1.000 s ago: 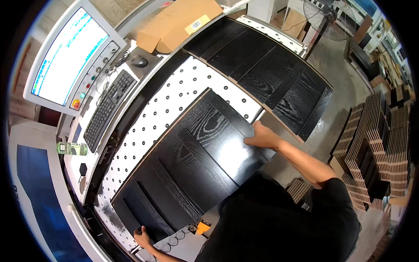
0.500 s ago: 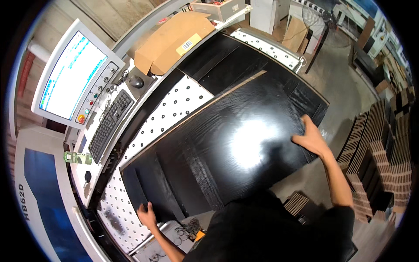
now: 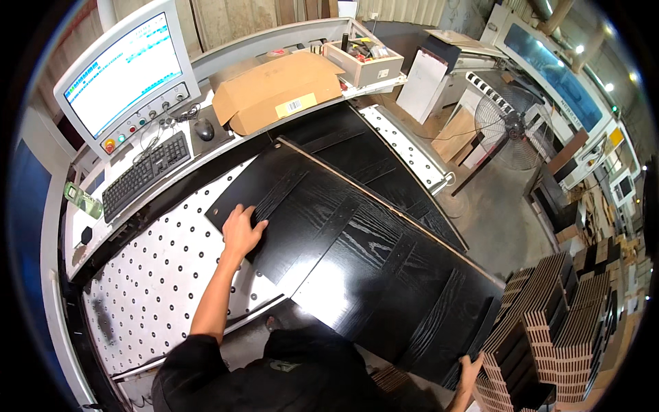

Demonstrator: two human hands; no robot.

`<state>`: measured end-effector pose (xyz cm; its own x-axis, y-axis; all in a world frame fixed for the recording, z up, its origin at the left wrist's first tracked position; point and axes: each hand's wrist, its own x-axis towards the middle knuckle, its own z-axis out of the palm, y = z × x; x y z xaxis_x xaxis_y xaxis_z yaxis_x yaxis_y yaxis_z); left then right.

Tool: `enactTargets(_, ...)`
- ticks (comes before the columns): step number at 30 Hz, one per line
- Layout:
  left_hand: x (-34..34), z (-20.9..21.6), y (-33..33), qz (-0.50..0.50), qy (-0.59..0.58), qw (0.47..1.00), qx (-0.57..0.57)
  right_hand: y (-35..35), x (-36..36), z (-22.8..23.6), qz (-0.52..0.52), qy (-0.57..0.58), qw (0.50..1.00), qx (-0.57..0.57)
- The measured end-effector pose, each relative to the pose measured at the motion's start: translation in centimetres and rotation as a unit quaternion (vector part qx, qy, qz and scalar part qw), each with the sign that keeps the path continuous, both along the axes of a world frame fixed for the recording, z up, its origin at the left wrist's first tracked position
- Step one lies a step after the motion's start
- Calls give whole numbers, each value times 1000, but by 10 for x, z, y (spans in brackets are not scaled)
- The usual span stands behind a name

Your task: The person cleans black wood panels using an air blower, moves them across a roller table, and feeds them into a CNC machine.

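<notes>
A long black wood-grain panel (image 3: 371, 237) with raised cross strips slants from the white worktable (image 3: 158, 275) toward the lower right. Its right part hangs out past the table's edge. My left hand (image 3: 241, 230) grips the panel's left end, the fingers bent over its edge. At the opposite end, near the lower right corner, my right hand (image 3: 469, 374) holds the edge; some of its fingers are hidden under the panel. Partly covered by this panel, a second black panel (image 3: 336, 127) lies on the table behind it. A pale, unpainted edge shows along the upper panel's far side.
Stacks of panels (image 3: 559, 329) stand on the floor at right, close to the held panel's end. A monitor (image 3: 123, 69), keyboard (image 3: 147, 175), mouse (image 3: 204, 129), cardboard (image 3: 274, 86) and wooden box (image 3: 367, 65) line the table's far side. A floor fan (image 3: 513, 127) stands back right.
The upper panel has turned clockwise, its right end swinging toward me and the stacks. My left hand has moved up and away from me with its end; my right hand has come down and nearer.
</notes>
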<state>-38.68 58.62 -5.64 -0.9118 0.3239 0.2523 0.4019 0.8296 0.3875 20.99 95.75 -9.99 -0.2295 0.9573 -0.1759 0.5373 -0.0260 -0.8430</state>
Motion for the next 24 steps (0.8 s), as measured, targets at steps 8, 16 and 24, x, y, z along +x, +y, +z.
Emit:
enactTargets(8, -59, -6, 100, -114, 122, 980, 109, -46, -66, 17, -26, 91, 992, -89)
enactTargets(16, 31, -24, 83, -210, 55, 969, 120, -82, -173, -9, 5, 128, 991, 47)
enactTargets(24, 81, -73, -150, 30, 8, 997, 69, -101, -268, -2, -9, 176, 982, 72)
